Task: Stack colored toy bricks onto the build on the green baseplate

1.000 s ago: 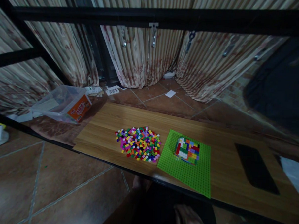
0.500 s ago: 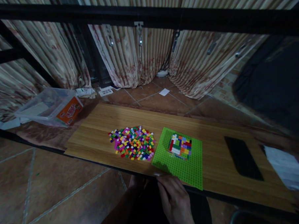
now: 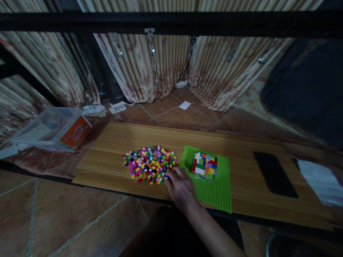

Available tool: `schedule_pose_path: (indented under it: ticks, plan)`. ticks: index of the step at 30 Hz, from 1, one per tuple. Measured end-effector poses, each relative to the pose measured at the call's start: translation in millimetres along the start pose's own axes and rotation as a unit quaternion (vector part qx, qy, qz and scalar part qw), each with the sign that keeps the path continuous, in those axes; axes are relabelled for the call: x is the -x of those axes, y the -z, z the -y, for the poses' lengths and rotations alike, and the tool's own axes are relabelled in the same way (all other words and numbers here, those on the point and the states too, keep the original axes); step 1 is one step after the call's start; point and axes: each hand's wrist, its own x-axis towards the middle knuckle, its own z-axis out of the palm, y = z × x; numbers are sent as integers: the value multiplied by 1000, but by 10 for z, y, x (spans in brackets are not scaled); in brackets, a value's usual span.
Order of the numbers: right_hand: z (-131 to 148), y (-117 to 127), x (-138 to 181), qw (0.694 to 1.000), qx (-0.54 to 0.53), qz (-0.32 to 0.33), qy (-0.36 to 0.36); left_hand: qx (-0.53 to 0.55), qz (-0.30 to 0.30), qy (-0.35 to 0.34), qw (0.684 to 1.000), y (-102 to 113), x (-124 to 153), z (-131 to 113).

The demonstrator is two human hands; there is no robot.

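Note:
My right hand [image 3: 181, 187] reaches over the table to the right edge of a pile of small coloured toy bricks [image 3: 148, 163]. Its thumb and fingers are pinched together, with a blue toy brick [image 3: 166, 177] at their tips. Beside the hand lies a green studded baseplate [image 3: 214, 196], its left edge partly covered by the hand. On the baseplate sits a block of joined multicoloured bricks [image 3: 205, 166]. My left hand [image 3: 160, 215] is low in the dark below the table's front edge, its fingers hidden in shadow.
A dark phone-like slab [image 3: 275, 174] and white paper [image 3: 322, 182] are at the right. A blurred arm-like shape [image 3: 312, 151] shows at the right edge. A clear plastic box [image 3: 52, 129] with an orange label stands left of the wooden table [image 3: 101, 171].
My right hand has moved from the table's front edge up and left to the brick pile, and its fingers now pinch there. A blurred arm-like shape has appeared at the right. The view has shifted slightly.

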Motion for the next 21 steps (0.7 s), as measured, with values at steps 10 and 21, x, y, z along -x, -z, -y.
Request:
schedule_pose_path:
  ticks: [10, 21]
  plan:
    - [-69, -20, -111, 1000, -14, 2, 18, -166, -54, -135, 975, 337, 415, -365]
    - [-35, 26, -133, 999, -40, 3, -17, -341, -151, -407, 834, 681, 5, -652]
